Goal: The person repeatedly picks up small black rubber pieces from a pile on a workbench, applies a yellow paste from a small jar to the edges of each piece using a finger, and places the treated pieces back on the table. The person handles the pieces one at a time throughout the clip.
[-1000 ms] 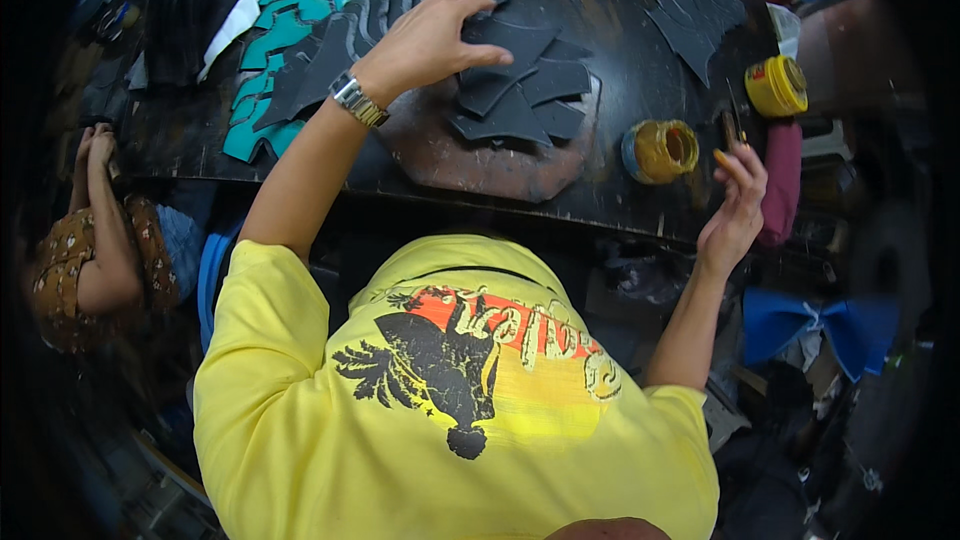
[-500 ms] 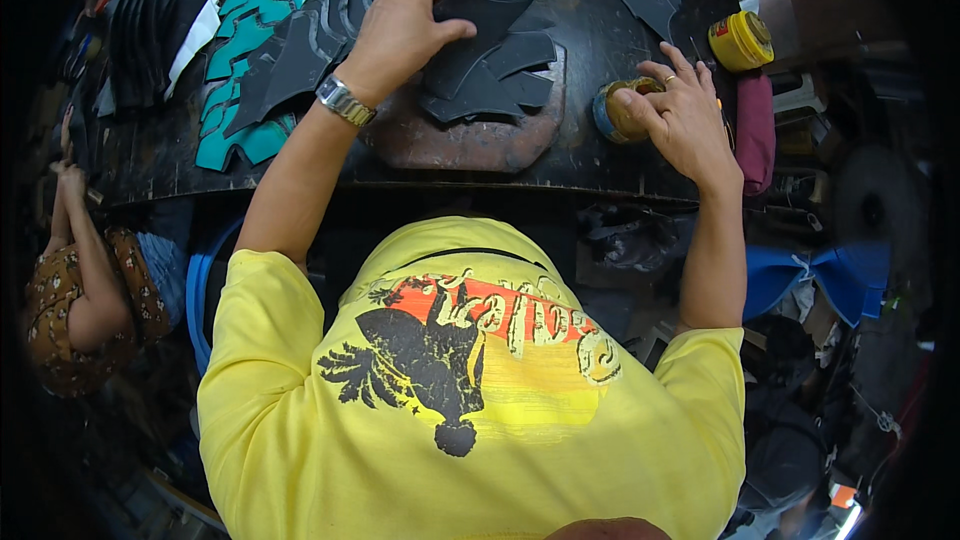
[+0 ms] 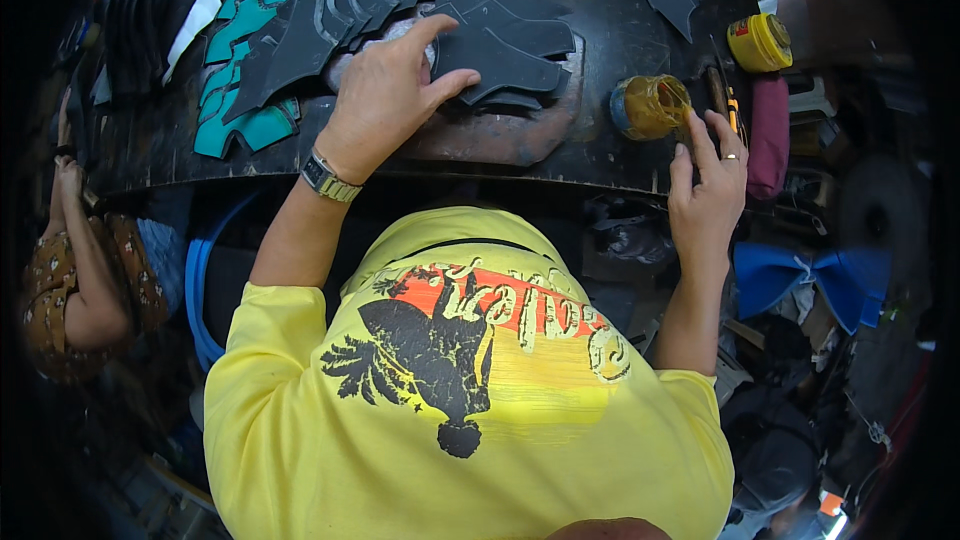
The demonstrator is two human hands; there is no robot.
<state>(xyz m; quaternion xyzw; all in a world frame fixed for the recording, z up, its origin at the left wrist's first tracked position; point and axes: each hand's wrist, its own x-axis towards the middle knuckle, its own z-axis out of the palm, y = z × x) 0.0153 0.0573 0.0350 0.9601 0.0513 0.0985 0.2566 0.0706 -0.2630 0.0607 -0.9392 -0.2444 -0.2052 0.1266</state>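
Cut dark sheet pieces (image 3: 515, 60) with curved edges lie in an overlapping stack on a worn brown slab (image 3: 490, 145). At the stack's left side is my left hand (image 3: 385, 90), its thumb and fingers spread apart, the tips at the edge of the top pieces. Beside the jar (image 3: 635, 110) of yellow-brown stuff, which looks like glue, is my right hand (image 3: 708, 180). Its fingers are stretched out and apart, the index fingertip close to the jar's rim. I make out nothing held in it.
Rows of teal pieces (image 3: 235, 105) and more dark pieces (image 3: 300, 45) spread over the table's left. At right stand a yellow tub (image 3: 758, 43), a maroon roll (image 3: 768, 140) and an orange-marked tool (image 3: 733, 110). Another person's arm (image 3: 95, 280) shows far left.
My left hand has let go of the raised dark piece, which now lies on the stack. My right hand has drawn back from over the jar toward me.
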